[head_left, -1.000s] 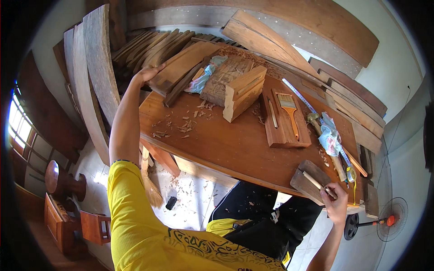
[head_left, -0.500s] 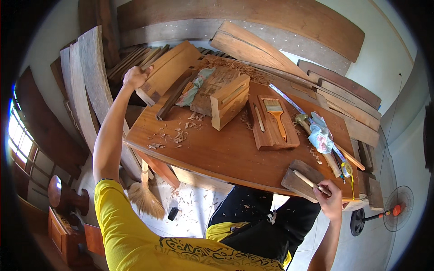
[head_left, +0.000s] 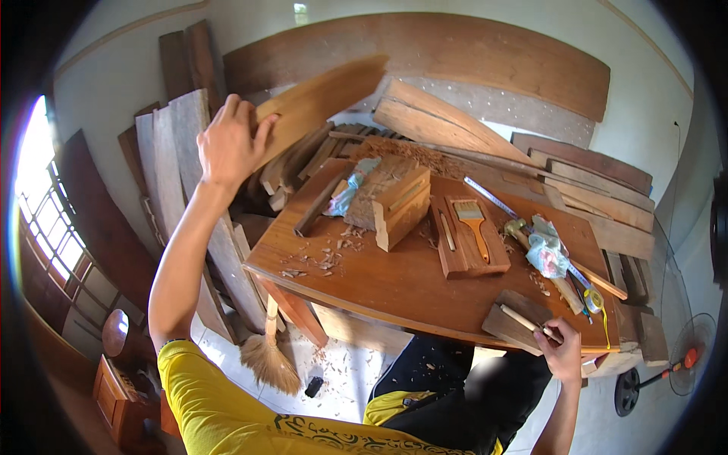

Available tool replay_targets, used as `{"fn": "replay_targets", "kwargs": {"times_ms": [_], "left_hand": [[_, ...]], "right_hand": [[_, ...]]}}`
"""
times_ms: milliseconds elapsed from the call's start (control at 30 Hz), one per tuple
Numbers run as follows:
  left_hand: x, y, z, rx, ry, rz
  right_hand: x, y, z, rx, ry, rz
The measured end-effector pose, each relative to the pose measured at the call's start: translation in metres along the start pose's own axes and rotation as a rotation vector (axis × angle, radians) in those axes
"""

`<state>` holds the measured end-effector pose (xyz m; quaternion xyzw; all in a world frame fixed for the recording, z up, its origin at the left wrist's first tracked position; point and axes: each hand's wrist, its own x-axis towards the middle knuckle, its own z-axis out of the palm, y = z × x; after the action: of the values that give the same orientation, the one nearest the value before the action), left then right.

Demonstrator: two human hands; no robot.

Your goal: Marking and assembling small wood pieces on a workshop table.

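Observation:
My left hand is closed on one end of a wooden board, which is raised beyond the table's left side; its far end is blurred. Low at the right, my right hand grips a slim pale wooden stick near its end; fingers hide the rest. The stick lies over a small dark wooden slab at the table's near edge. Mid-table stands a grooved wooden block. To its right, a flat brush with an orange handle rests on a reddish wooden block.
On the table, shavings lie around a crumpled cloth, a tape measure with its blade drawn out, and a wood piece with a patterned rag. Boards lean behind. A broom and a fan are below.
My left hand has lifted the board up off the table's left corner, swinging it upward. My right hand keeps its hold on the stick. The view has shifted slightly.

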<state>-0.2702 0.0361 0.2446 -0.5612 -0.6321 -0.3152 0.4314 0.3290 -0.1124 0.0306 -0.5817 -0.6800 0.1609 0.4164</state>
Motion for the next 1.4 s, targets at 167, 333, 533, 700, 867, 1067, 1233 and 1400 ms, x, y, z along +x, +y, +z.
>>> {"fn": "replay_targets", "kwargs": {"times_ms": [167,333,533,700,867,1067,1233,1400], "left_hand": [[-0.015,0.023,-0.071,-0.057,0.229,0.231],[-0.045,0.045,-0.132,-0.269,0.104,0.184],[-0.079,0.072,-0.186,-0.416,-0.145,0.277],[-0.113,0.087,-0.198,-0.42,-0.304,0.34],[-0.127,0.094,-0.214,-0.398,-0.412,0.351],[-0.121,0.084,-0.229,-0.291,-0.431,0.446],[-0.125,0.069,-0.225,-0.287,-0.394,0.424],[-0.135,0.058,-0.221,-0.284,-0.415,0.333]], "right_hand": [[0.0,0.004,0.004,-0.044,0.061,-0.012],[-0.003,0.008,0.0,0.004,0.091,-0.042],[0.024,0.039,-0.04,-0.132,0.437,-0.001],[0.116,0.09,-0.075,-0.357,0.544,0.077],[0.207,0.136,-0.073,-0.453,0.406,0.372],[0.258,0.182,-0.066,-0.527,0.167,0.518],[0.264,0.194,-0.072,-0.698,-0.073,0.47],[0.245,0.167,-0.069,-0.495,-0.088,0.316]]}}
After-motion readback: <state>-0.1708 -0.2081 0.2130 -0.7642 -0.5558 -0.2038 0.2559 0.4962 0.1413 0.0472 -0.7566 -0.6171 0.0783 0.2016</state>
